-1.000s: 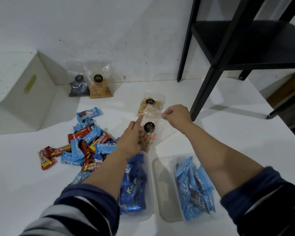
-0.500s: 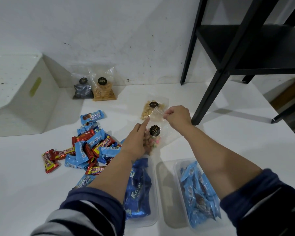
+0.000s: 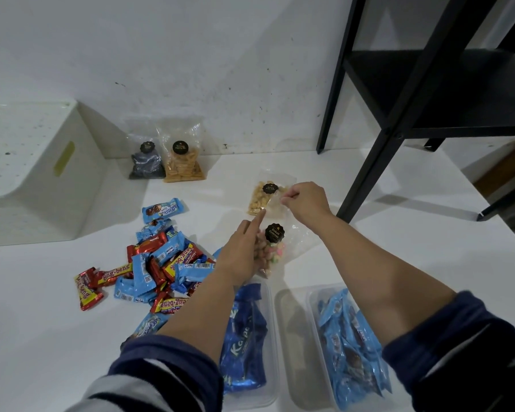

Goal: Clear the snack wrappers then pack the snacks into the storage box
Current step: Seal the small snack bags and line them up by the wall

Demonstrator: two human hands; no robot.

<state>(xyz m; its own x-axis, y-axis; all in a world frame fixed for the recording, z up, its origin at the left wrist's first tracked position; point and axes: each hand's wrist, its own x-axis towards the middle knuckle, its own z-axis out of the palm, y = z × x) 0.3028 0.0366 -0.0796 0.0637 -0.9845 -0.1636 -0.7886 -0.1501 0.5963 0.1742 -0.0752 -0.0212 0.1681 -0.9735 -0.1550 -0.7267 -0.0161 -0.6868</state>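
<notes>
My left hand (image 3: 244,251) holds a clear bag of coloured biscuits (image 3: 272,248) with a black round label, index finger pointing up along the bag. My right hand (image 3: 305,200) pinches the bag's clear top edge. Behind it lies a clear bag of pale nuts (image 3: 262,196). A pile of red and blue wrapped snack bars (image 3: 158,263) lies on the white table to the left. Two clear plastic storage boxes stand near me: the left one (image 3: 269,346) holds dark blue packs, the right one (image 3: 292,352) light blue packs.
A white bin (image 3: 33,179) stands at the left against the wall. Two more clear snack bags, one dark (image 3: 146,162) and one orange (image 3: 183,162), lean at the wall. A black shelf frame (image 3: 399,123) stands at the right with its leg close to my right hand.
Both hands with the biscuit bag stay in nearly the same place; my right hand has shifted slightly along the bag's top edge. The camera has tilted a little.
</notes>
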